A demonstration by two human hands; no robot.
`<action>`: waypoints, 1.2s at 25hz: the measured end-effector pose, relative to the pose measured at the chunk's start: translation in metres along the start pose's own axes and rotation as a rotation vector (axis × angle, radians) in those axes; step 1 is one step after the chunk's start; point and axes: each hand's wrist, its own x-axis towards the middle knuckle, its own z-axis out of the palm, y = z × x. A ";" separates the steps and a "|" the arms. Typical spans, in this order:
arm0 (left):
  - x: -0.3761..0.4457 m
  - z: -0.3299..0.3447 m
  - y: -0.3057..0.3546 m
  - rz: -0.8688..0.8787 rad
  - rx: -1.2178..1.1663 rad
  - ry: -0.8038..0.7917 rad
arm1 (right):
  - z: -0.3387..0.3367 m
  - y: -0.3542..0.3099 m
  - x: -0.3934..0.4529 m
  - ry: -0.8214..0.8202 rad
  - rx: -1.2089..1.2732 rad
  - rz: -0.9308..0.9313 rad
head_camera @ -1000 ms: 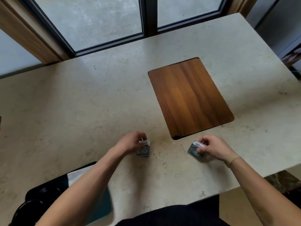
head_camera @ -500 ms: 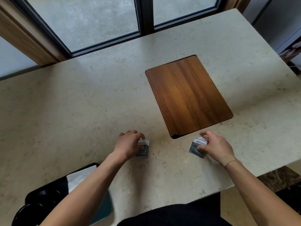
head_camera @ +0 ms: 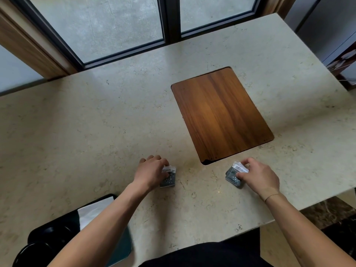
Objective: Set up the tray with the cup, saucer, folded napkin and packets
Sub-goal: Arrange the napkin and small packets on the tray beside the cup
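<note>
1. the left hand [head_camera: 152, 173] pinches a small dark packet [head_camera: 169, 179] against the worktop [head_camera: 77, 132], near its front edge.
2. the right hand [head_camera: 258, 177] grips a second packet [head_camera: 233, 175] the same way, well apart from the first.
3. the wooden tray [head_camera: 221, 112] lies just behind and between the hands.
4. a folded white napkin [head_camera: 92, 212] sits in a dark bin [head_camera: 119, 247] at the front left corner.
</note>
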 end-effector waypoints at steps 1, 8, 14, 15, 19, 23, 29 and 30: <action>0.000 0.000 0.000 -0.001 0.007 -0.002 | 0.002 -0.001 0.000 0.018 -0.031 -0.003; 0.002 0.002 0.001 -0.044 -0.061 -0.046 | 0.003 -0.004 0.004 -0.016 -0.034 0.016; 0.004 0.000 0.000 -0.050 -0.105 -0.100 | 0.001 -0.004 0.002 -0.039 0.039 0.004; 0.004 0.000 -0.001 -0.066 -0.142 -0.116 | 0.000 -0.004 0.002 -0.043 0.061 -0.001; -0.001 -0.003 -0.006 -0.126 -0.330 -0.159 | -0.005 -0.002 0.002 -0.073 0.173 -0.033; -0.017 -0.008 -0.012 -0.151 -0.482 -0.140 | -0.008 -0.012 0.000 -0.128 0.175 -0.101; -0.063 -0.014 -0.027 -0.264 -0.595 -0.036 | -0.012 -0.055 -0.007 -0.252 0.118 -0.297; -0.074 -0.014 -0.032 -0.288 -0.605 -0.014 | -0.011 -0.066 -0.010 -0.273 0.094 -0.334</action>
